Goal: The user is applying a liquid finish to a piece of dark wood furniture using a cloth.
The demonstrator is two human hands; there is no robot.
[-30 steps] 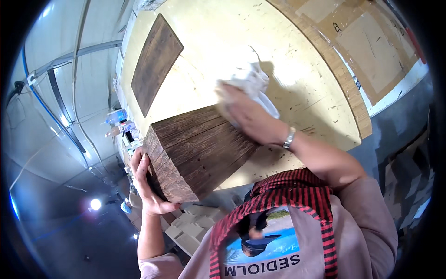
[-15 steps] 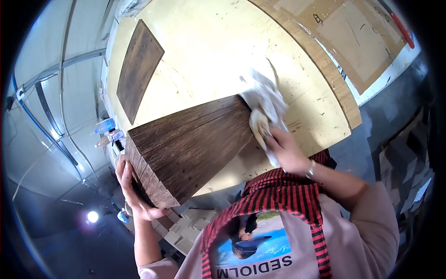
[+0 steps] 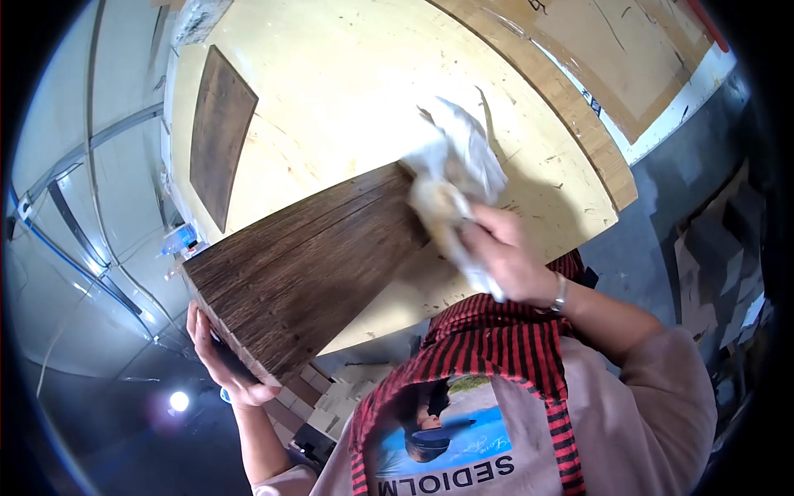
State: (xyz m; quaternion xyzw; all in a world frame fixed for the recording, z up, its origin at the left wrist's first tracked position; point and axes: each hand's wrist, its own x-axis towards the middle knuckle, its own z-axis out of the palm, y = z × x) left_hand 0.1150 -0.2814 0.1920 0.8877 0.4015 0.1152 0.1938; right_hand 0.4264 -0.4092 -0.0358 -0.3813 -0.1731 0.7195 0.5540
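Observation:
A dark brown wooden piece with a boxy, tapering shape [image 3: 306,256] lies slanted over the near part of the pale worktable [image 3: 347,83], its left end jutting past the edge. My left hand [image 3: 223,364] grips that end, thumb low and fingers along the outer face. Bunched in my right hand [image 3: 509,256] is a white cloth [image 3: 467,149] with yellow-brown stains, pressed against the piece's far right end. Motion blurs the cloth, and it hides that end. Farther back on the left rests a loose dark wooden panel [image 3: 222,136].
A clear bottle with a blue label [image 3: 178,240] stands by the table's left edge. To the right is another surface covered with cardboard [image 3: 612,58], with a red object [image 3: 710,25] at its edge. Cardboard pieces [image 3: 711,256] are piled on the floor at right.
The wooden piece and my left hand sit lower and farther left in view, partly because the whole view has shifted. My right hand still holds the cloth at the piece's right end.

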